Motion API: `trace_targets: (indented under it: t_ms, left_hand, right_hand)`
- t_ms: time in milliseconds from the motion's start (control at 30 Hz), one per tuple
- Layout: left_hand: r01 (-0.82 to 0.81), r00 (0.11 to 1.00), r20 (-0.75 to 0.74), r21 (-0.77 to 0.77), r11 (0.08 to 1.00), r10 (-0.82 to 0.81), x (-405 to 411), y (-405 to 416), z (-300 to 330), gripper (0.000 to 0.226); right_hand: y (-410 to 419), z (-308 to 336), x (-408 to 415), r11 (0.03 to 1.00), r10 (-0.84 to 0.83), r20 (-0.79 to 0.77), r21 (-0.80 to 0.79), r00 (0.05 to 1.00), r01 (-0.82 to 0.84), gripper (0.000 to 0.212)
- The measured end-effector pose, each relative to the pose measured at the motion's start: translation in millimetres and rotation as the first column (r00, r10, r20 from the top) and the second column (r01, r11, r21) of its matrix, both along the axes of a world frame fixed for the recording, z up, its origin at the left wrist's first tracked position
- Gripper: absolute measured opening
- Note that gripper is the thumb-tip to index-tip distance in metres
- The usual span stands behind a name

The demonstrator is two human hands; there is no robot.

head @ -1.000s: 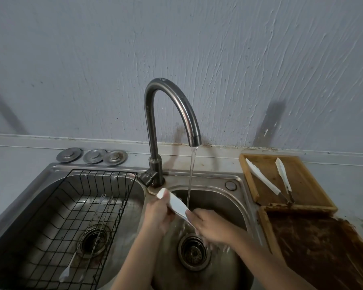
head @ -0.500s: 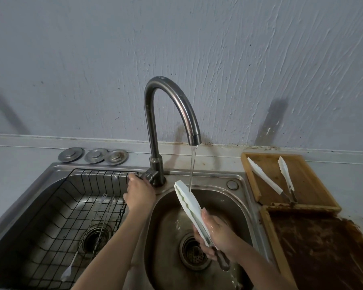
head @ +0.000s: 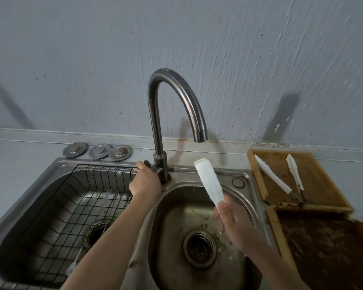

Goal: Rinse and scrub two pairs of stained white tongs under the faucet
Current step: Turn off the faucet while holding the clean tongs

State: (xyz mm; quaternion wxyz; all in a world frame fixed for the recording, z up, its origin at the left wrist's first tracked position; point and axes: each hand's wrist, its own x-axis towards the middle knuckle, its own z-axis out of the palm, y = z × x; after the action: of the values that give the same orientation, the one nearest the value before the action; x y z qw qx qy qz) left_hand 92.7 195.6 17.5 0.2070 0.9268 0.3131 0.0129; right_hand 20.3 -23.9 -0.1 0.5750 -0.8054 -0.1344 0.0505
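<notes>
Gripping one pair of white plastic tongs (head: pixel 209 183) by the lower end, the right hand (head: pixel 232 223) is curling its fingers round them over the small round stainless-steel basin (head: pixel 247 208); the tongs are tilting up and to the left, tip pointing toward the spout, blades lying together. The round drain strainer (head: pixel 199 248) is sitting at the basin bottom, just left of the right wrist. The left hand (head: pixel 145 182) is reaching across the divider and resting on the dark lever at the base of the curved grey metal faucet (head: pixel 172 105); fingers are bent over the lever, though how firmly they are holding it cannot be told. No water is showing at the spout. To the left, a black wire rack (head: pixel 50 206) is sitting in the large steel basin, with a thin white utensil (head: pixel 71 266) lying in it. To the right, a stained dark wooden tray (head: pixel 322 248) is lying near, and beyond it a lighter wooden tray (head: pixel 258 181) is carrying the second pair of white tongs (head: pixel 285 178), spread open, arms meeting at the near end. Farthest back, three round metal sink plugs (head: pixel 99 151) are lying on the grey counter against the wall.
</notes>
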Motion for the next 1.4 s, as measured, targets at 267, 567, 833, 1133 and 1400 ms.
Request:
trace_targets:
  t_ms: [267,567,833,1133,1400]
  left_hand:
    - [0.056,0.998,-0.017,0.037,0.998,-0.056,-1,0,-11,0.04]
    - [-0.018,0.781,0.434,-0.702,0.712,0.448,-24,-47,-24,0.05]
    - [0.564,0.803,0.462,-0.387,0.73,-0.375,2,-134,-35,0.022]
    - [0.898,0.416,0.107,0.108,0.426,-0.903,38,-211,-27,0.061]
    - [0.928,0.358,-0.006,0.115,0.355,-0.934,46,-216,-43,0.069]
  right_hand:
    - [11,-21,-5,0.567,0.018,-0.099,-0.819,0.995,-0.091,0.052]
    - [-8,-9,10,0.634,-0.015,-0.454,-0.693,0.891,-0.343,0.064]
    - [-95,22,67,0.729,-0.44,0.054,-0.561,0.897,0.391,0.076]
    - [-161,9,102,0.555,-0.621,0.191,-0.578,0.76,0.599,0.067]
    - [-176,-17,121,0.547,-0.668,0.119,-0.59,0.735,0.594,0.063]
